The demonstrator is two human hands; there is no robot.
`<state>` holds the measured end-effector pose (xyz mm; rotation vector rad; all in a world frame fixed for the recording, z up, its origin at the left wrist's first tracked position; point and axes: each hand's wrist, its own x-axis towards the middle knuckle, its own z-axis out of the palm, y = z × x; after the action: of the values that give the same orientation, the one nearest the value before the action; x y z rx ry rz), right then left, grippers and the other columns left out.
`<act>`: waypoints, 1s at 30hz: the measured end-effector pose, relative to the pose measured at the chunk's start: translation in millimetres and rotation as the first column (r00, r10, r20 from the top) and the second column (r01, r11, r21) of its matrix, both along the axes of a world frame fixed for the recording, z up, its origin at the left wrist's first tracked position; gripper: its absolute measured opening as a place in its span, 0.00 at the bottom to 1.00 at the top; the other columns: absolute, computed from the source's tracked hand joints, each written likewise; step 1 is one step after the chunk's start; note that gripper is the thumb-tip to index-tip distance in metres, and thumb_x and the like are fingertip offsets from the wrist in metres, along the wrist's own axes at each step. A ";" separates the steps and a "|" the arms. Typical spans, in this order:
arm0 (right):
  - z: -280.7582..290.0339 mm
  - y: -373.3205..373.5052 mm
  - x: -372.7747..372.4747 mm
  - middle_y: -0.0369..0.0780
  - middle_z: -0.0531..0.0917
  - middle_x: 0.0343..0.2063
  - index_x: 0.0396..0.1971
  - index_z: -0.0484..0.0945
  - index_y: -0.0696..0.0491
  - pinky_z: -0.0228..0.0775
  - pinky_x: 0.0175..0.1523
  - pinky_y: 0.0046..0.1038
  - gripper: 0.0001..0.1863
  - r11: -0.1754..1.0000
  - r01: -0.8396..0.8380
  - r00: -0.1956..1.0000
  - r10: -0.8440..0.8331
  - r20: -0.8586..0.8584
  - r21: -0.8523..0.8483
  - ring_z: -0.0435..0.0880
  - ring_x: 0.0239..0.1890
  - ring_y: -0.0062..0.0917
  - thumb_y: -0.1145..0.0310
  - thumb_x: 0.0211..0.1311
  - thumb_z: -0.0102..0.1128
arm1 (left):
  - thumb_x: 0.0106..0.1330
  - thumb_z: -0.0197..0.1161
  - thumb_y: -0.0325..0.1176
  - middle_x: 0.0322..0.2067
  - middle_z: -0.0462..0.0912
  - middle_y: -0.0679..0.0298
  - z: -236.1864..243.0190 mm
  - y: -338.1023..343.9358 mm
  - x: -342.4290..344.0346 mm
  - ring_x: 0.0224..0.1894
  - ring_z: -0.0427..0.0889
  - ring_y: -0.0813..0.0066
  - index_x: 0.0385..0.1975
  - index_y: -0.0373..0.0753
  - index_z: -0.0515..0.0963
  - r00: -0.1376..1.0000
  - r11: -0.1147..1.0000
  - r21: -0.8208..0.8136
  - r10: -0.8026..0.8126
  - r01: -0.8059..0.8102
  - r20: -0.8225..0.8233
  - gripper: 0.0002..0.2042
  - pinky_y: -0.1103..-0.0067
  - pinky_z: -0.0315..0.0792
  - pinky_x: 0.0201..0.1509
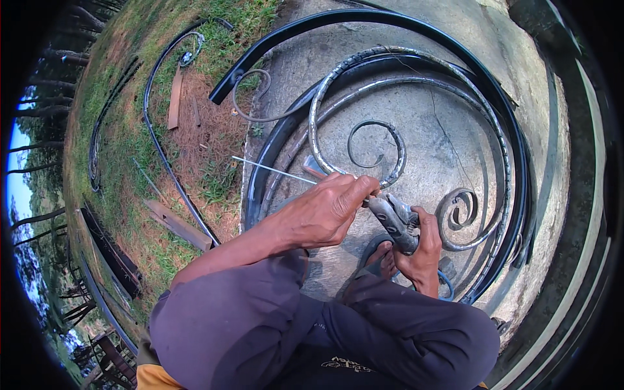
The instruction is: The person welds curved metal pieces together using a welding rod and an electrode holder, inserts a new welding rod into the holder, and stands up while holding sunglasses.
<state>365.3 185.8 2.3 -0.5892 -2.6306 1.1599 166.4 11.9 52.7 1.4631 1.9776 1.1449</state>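
My left hand (331, 211) is closed around a thin pale rod (273, 168), its thumb at the tip of a worn grey clamp-like tool (393, 224). The rod sticks out up and to the left, partly hidden by the fingers. My right hand (419, 257) grips the tool's body from the right. Just beyond both hands, a bent metal scroll (396, 143) lies inside large curved bars (348, 17) on the concrete slab (416, 117). A smaller dark spiral (463, 208) lies to the right of the tool.
My knees (227, 325) fill the lower view, with a sandalled foot (380, 257) below the hands. Grass (221, 175) to the left holds long curved bars (149, 97), a wooden plank (175, 97) and a weathered board (179, 224). The slab's edge runs along the right.
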 end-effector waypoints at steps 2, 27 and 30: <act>6.0 1.9 -0.9 0.49 0.78 0.41 0.57 0.72 0.58 0.72 0.50 0.41 0.40 1.000 0.008 1.000 -0.008 0.001 -0.006 0.79 0.44 0.47 0.77 0.33 0.68 | 0.62 0.54 0.17 0.37 0.79 0.49 -0.4 3.5 -1.5 0.41 0.79 0.47 0.55 0.35 0.68 1.000 1.000 -0.005 0.009 -0.009 -0.004 0.20 0.60 0.69 0.48; 12.2 27.2 3.8 0.50 0.85 0.39 0.72 0.57 0.61 0.77 0.39 0.32 0.47 0.992 -0.121 0.980 0.124 -0.157 0.030 0.88 0.33 0.38 0.78 0.49 0.68 | 0.60 0.74 0.44 0.15 0.64 0.76 8.1 -44.9 -58.2 0.22 0.62 0.85 0.13 0.44 0.68 0.579 0.855 -0.117 0.436 -0.506 0.689 0.22 0.80 0.54 0.28; 64.2 52.2 -20.2 0.44 0.83 0.33 0.72 0.59 0.60 0.74 0.37 0.26 0.47 0.959 -0.191 0.981 0.182 -0.059 -0.211 0.84 0.29 0.26 0.77 0.47 0.62 | 0.62 0.71 0.50 0.27 0.79 0.65 10.2 -33.6 -67.3 0.31 0.73 0.71 0.28 0.39 0.79 0.745 0.723 0.215 0.666 -0.657 0.039 0.18 0.71 0.63 0.45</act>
<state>345.1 238.0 66.5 -0.3541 -2.5906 1.5100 99.1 -21.7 62.9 0.8492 2.5746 1.6703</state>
